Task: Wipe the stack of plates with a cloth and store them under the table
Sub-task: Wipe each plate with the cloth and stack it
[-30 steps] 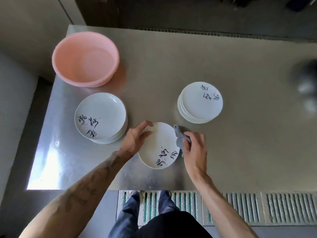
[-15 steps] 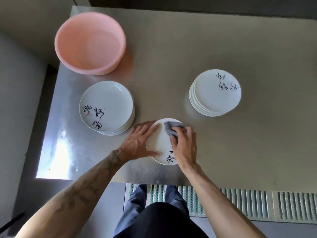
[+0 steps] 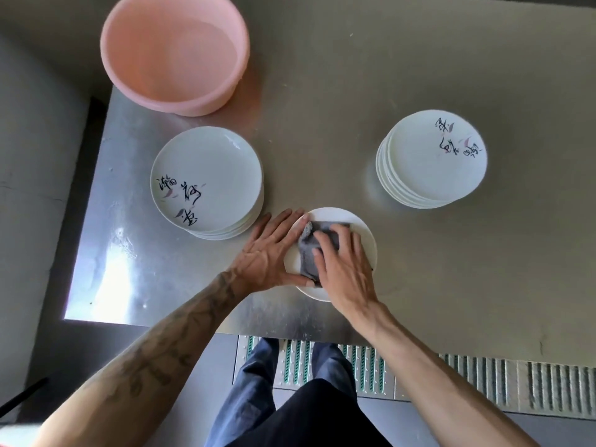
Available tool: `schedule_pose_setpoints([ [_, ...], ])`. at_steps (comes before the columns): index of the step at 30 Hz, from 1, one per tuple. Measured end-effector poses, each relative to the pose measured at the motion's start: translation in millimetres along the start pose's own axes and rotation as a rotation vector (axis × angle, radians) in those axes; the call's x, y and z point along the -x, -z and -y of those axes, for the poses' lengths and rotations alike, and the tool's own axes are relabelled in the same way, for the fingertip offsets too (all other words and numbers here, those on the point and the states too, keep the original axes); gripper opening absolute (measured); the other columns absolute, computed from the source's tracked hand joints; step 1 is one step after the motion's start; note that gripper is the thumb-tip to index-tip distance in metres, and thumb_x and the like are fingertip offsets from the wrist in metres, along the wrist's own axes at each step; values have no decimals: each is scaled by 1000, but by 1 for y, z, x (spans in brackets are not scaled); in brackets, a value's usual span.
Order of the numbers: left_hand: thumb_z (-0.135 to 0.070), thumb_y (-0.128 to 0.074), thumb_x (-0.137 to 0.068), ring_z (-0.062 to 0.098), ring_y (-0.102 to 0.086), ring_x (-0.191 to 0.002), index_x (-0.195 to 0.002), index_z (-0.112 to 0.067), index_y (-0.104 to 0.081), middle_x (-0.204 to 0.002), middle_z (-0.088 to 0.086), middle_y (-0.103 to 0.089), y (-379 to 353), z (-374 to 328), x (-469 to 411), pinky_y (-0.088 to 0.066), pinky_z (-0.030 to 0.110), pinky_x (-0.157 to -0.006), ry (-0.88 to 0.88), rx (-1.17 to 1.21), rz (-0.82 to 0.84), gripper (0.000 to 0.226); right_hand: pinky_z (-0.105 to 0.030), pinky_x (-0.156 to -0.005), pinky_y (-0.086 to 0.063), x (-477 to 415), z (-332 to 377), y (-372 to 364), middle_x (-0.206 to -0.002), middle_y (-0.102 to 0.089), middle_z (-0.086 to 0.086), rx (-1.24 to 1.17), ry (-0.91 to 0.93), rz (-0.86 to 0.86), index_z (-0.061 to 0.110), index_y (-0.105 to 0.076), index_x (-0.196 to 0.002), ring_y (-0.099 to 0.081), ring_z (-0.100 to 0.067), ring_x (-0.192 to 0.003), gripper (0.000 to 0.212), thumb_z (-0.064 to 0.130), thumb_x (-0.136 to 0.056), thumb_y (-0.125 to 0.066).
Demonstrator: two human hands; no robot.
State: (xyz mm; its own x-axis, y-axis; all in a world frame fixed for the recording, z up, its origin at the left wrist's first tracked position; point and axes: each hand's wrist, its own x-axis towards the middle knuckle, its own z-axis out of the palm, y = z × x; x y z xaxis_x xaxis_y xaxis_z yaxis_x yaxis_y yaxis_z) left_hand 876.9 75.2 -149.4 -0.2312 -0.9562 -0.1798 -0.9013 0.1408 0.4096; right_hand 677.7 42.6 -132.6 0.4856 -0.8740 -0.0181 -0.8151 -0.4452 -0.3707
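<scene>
A single white plate [image 3: 361,229] lies on the steel table [image 3: 322,130] near its front edge. My left hand [image 3: 267,256] holds the plate's left rim, thumb curled round the near edge and fingers along the far side. A grey cloth [image 3: 308,250] lies on the plate, pressed down by the flat fingers of my right hand [image 3: 343,269], which covers most of the plate. A stack of white plates [image 3: 206,179] with black calligraphy stands to the left. A second stack of plates [image 3: 432,158] stands to the right.
A pink plastic basin [image 3: 174,50] sits at the table's back left corner. The table's left edge drops off beside the left stack. Below the front edge are my legs and a slotted floor grate [image 3: 483,379].
My right hand slid the cloth from the plate's right rim onto its middle and now covers the painted marks. My left hand kept its hold on the left rim. The camera moved closer.
</scene>
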Motion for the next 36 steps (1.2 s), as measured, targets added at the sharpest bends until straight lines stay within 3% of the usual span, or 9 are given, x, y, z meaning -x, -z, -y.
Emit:
schedule_pose_setpoints([
  [4, -100, -49, -69, 17, -12, -158, -165, -22, -10, -171, -1, -19, -1, -2, 1, -10, 49, -128, 13, -4, -6, 129, -42, -101, -43, -15, -14, -3, -135, -53, -7, 113, 127, 47, 15, -57, -132, -52, -30, -115, 39, 40, -102, -52],
  [10, -96, -56, -68, 19, -13, -158, -165, -19, -13, -171, -1, -19, -2, 0, 1, -6, 50, -129, 4, 15, -13, 131, -40, -91, -40, 14, -28, -2, -132, -49, -8, 297, -75, -58, 15, -51, -135, -49, -29, -109, 46, 45, -100, -49],
  [15, -98, -49, -69, 20, -13, -158, -165, -18, -11, -171, 0, -17, -2, 2, 0, -2, 48, -129, -12, -3, 2, 130, -42, -95, -45, -5, -33, -4, -128, -55, -9, 248, 93, -47, 12, -56, -127, -53, -31, -107, 37, 39, -102, -52],
  [21, -99, -53, -66, 22, -14, -158, -165, -22, -15, -171, 1, -20, -7, 2, -2, -11, 53, -127, 11, -23, -44, 132, -39, -91, -39, 10, -17, -7, -125, -53, -8, 315, -153, -111, 13, -54, -127, -48, -28, -105, 42, 44, -98, -54],
  [26, -102, -48, -62, 29, -19, -157, -164, -13, -21, -170, 8, -22, -11, -2, 0, -15, 56, -125, 11, -23, -109, 138, -40, -95, -44, 33, -14, -7, -127, -52, -8, 255, -90, -40, 12, -54, -128, -50, -28, -105, 45, 46, -99, -54],
  [31, -104, -42, -64, 25, -17, -158, -162, -2, -18, -172, 9, -9, -13, -4, -3, -11, 53, -127, -60, -52, -143, 143, -40, -91, -42, 9, -20, -2, -124, -53, -9, 320, -192, -93, 12, -54, -125, -51, -29, -106, 40, 43, -100, -53],
  [36, -102, -46, -67, 25, -29, -154, -156, -1, -35, -165, 14, -32, -25, -12, 7, -17, 57, -125, -7, -57, -252, 136, -39, -92, -42, 11, -18, -10, -122, -53, -9, 282, -219, -126, 13, -54, -124, -51, -29, -106, 38, 42, -99, -55],
])
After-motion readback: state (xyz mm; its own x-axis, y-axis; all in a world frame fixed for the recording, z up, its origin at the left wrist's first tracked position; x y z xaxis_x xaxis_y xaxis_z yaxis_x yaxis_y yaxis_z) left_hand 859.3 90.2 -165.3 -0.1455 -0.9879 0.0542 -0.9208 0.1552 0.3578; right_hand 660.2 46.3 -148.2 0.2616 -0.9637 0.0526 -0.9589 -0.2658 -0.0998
